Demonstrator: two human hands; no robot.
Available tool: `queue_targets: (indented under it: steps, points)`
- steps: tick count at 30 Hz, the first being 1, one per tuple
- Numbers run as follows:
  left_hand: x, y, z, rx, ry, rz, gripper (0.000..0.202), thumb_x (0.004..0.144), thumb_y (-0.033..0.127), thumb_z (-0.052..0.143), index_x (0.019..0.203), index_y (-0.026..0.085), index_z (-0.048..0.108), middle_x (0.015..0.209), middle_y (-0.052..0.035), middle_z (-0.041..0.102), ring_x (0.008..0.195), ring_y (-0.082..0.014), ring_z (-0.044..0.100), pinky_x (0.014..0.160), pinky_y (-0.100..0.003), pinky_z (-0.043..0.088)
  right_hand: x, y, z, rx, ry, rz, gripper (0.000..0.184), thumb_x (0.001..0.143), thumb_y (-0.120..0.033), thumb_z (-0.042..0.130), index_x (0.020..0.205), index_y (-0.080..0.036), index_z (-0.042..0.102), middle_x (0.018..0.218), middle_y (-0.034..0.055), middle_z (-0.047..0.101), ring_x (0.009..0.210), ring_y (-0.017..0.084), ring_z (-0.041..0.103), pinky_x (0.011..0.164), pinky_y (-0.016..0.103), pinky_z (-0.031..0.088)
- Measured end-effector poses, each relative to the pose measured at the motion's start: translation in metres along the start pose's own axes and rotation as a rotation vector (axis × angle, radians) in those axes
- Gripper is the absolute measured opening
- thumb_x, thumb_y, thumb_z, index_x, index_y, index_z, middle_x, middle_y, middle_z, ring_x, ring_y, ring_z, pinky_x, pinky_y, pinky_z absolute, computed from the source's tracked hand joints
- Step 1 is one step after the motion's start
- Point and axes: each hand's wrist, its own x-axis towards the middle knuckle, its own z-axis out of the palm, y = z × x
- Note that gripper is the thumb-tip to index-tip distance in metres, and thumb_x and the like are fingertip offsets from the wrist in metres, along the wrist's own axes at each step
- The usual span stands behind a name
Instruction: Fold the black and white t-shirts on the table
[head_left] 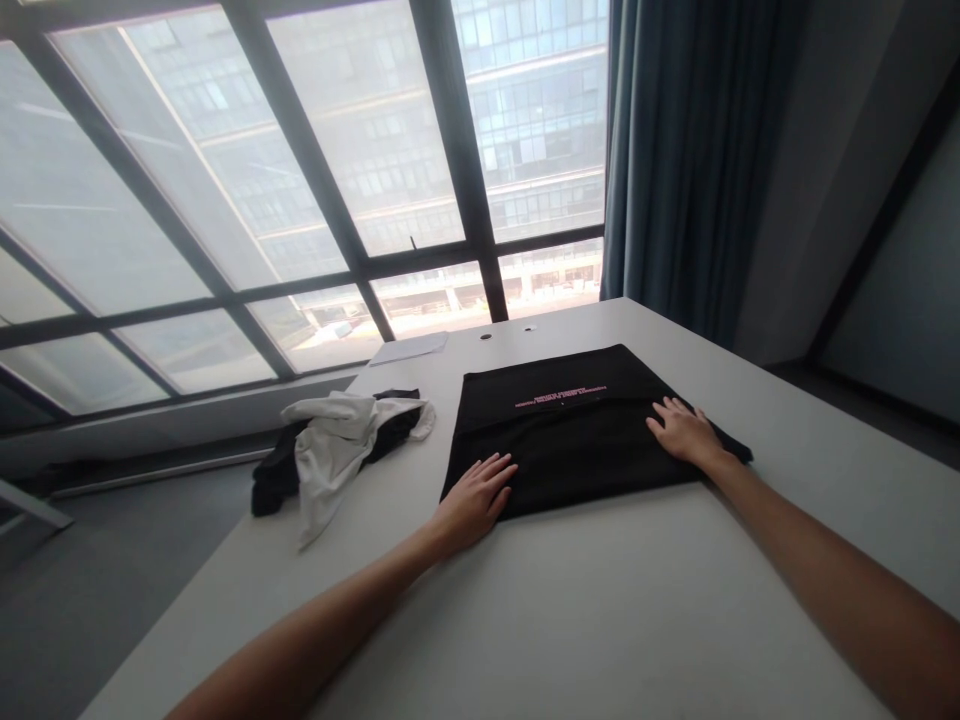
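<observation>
A black garment (577, 440), folded into a flat four-sided shape, lies on the white table (585, 600). Pink lettering, upside down from where I look, runs across its far half. The kind of garment cannot be made out in this folded state. My left hand (476, 500) rests flat on its near left corner, fingers stretched out. On the right side of the cloth, my right hand (684, 432) lies with its fingers spread and pointing away to the left. Neither hand grasps anything.
A crumpled pile of white cloth (330, 440) and black cloth (276, 480) sits at the table's left edge. Farther back lies a white sheet (409, 347), near a round hole (486, 337) in the tabletop. Windows and a blue curtain (675, 180) stand behind.
</observation>
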Motion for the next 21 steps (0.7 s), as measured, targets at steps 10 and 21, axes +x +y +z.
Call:
queue_targets:
  steps: [10,21]
  points:
    - [-0.006,-0.008,-0.006,-0.043,-0.050,-0.054,0.051,0.103,0.045,0.037,0.152,0.029,0.041,0.160,-0.0010,0.032,0.150,-0.0228,0.024,0.122,-0.046,0.020,-0.003,-0.002,-0.002,-0.018,0.004,-0.001,0.059,0.098,-0.045,0.033,0.145,-0.013,0.050,0.156,0.0153,0.039,0.146,0.028,0.031,0.117,0.052,0.023]
    - [0.002,-0.096,-0.017,-0.136,0.032,-0.298,0.061,0.098,0.052,0.038,0.150,0.021,0.042,0.160,-0.0087,0.031,0.149,-0.0276,0.024,0.120,-0.052,0.020,-0.012,-0.019,-0.011,-0.050,0.188,-0.094,0.050,0.099,-0.033,0.033,0.139,-0.012,0.055,0.153,0.0154,0.044,0.146,0.028,0.031,0.118,0.052,0.020]
